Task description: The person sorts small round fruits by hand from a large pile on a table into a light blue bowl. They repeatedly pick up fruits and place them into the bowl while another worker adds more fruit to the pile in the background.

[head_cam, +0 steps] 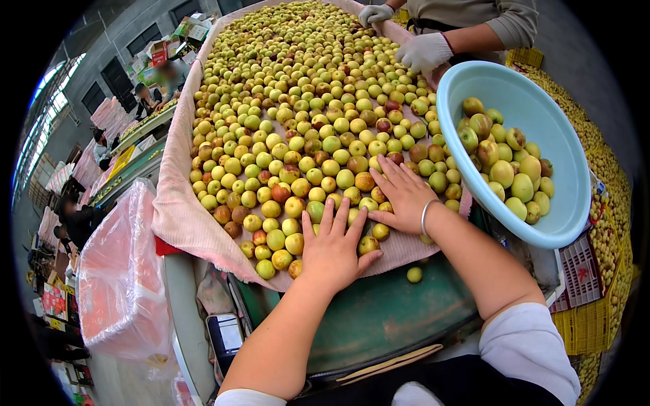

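A broad layer of green and reddish-brown jujube fruits covers a pink ribbed cloth. My left hand lies palm down on the fruits at the near edge, fingers spread. Just right of it and a little farther forward, my right hand also rests palm down on them, fingers apart, a metal bangle at its wrist. Neither hand grips a fruit. A light-blue plastic basin, tilted, stands at the right with larger jujubes inside. One loose green fruit sits on the green surface before me.
A co-worker's gloved hands are at the cloth's far right edge. Yellow crates of fruit stand at the right. At the left are a plastic-lined pink container and a phone. Other people work farther back at the left.
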A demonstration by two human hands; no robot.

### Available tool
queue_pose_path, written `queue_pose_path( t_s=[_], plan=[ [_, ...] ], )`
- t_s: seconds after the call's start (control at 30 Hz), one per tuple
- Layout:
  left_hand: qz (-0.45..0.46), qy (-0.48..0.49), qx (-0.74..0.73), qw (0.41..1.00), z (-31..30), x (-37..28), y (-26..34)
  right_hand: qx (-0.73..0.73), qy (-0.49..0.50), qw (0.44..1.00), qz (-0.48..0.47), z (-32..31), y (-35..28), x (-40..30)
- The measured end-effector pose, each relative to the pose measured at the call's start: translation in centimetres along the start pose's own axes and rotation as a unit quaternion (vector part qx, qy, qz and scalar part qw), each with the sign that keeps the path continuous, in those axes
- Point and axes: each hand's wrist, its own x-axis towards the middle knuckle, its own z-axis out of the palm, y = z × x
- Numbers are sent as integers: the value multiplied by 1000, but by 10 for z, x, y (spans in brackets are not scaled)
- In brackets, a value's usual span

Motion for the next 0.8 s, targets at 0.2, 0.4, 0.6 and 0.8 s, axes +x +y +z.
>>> queue_pose_path(
  t_s=[0.2,0.4,0.6,0.8],
  plan=[
    [-24,50,-42,998,-5,6,-2,13,-14,1000,-4,-7,-3,-3],
    [-93,70,10,993,-5,8,-21,68,-1,995,-74,-3,-5,-3],
    [4,13,33,999,0,1,-3,13,46,998,28,-5,7,3],
    [76,5,-24,997,3,-2,4,7,18,1000,3,-1,5,3]
  ],
)
